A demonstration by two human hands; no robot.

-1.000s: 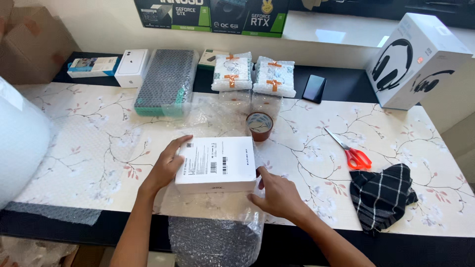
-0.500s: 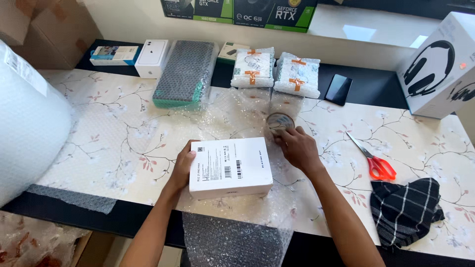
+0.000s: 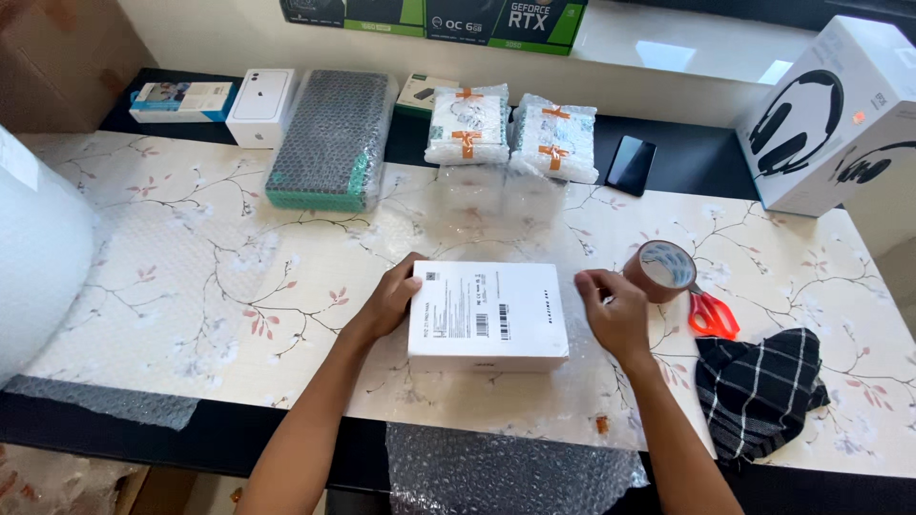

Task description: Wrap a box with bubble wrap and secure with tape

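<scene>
A flat white box with a barcode label lies on a clear bubble wrap sheet spread over the flowered table. My left hand grips the box's left side, fingers on its top edge. My right hand rests on the wrap just right of the box, with its fingers curled. Whether it pinches the wrap I cannot tell. A roll of brown tape stands right beside that hand. The wrap's near end hangs over the table's front edge.
Red-handled scissors and a black checked cloth lie at the right. A big bubble wrap roll fills the left. At the back are a wrapped green item, two taped packets, a phone and a headphone box.
My right hand took the tape roll from behind the box, set it down at the right and came back beside the box. My left hand stayed on the box.
</scene>
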